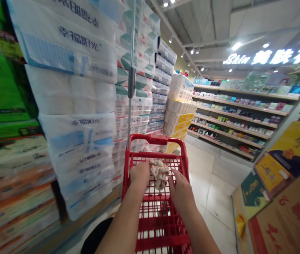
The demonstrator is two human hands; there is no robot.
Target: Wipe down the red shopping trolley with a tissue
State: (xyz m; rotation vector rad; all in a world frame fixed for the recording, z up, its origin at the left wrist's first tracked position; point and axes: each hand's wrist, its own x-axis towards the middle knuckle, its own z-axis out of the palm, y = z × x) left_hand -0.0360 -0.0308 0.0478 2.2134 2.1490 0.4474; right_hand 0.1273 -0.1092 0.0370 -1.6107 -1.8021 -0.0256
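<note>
A red shopping cart [157, 139] stands in front of me, with a crumpled, patterned light-coloured cloth [159, 173] in its upper part. At the cloth's left side is my left hand [140, 171]; its fingers bend inward and their tips are hard to make out. My right hand [179, 183] is just right of the cloth, its fingers apart and nothing visible in them. Both forearms reach forward over the cart's red grid.
Tall stacks of wrapped tissue packs [86, 141] line the left side, behind a thin metal pole [132, 83]. Boxes [285, 197] are piled at the right. Stocked shelves [240, 102] stand farther back beyond the tiled floor [208, 173].
</note>
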